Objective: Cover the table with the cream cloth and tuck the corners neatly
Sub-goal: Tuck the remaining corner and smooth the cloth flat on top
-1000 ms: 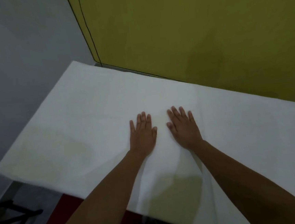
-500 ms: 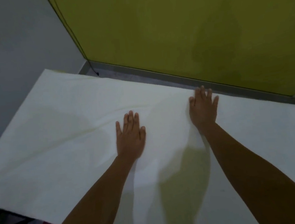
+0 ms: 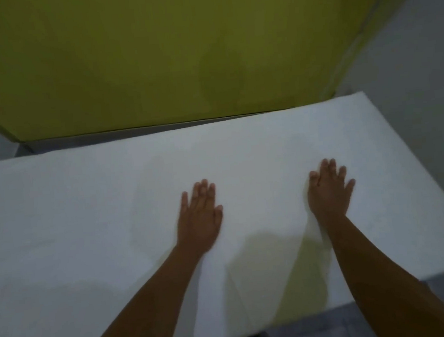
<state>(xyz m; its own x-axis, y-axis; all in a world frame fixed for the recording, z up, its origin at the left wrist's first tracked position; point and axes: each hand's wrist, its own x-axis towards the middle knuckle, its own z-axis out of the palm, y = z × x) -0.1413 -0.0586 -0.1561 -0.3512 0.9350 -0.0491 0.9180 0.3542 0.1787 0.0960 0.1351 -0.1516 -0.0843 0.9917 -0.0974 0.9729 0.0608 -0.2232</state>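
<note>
Yellow wall (image 3: 151,53) fills the top, grey wall (image 3: 420,57) is at right. Cream cloth (image 3: 72,221) lies spread over the whole counter, which is hidden under it. The cloth's far edge runs along the base of the yellow wall and its far right corner (image 3: 335,98) sits near the grey wall. The near edge cuts across the bottom, with grey floor (image 3: 390,320) beyond. How far the cloth hangs over any edge: cannot tell.

Cloth is mostly flat. A yellowish see-through patch (image 3: 291,269) lies between the two forearms, with a soft crease (image 3: 235,282) on its left side and a low ridge beside the right wrist.

Left grip (image 3: 198,218) is mid-cloth, palm down, fingers straight and close together, flat on the fabric, holding nothing. Right grip (image 3: 327,194) is well apart to its right, also palm down, fingers slightly fanned, pressing the cloth, not pinching it.

Step looks like smoothing the top; no tucked corner is in view, so the task is likely around midway.

To do it well:
- Slide both palms outward from the middle toward the edges with light, even pressure, so slack goes off the sides rather than bunching.
- Work the crease and ridge toward the near edge first.
- Anchor one palm while the other sweeps, or the thin cloth will probably drag and skew.
- Check the overhang is even before pinching any corner.
</note>
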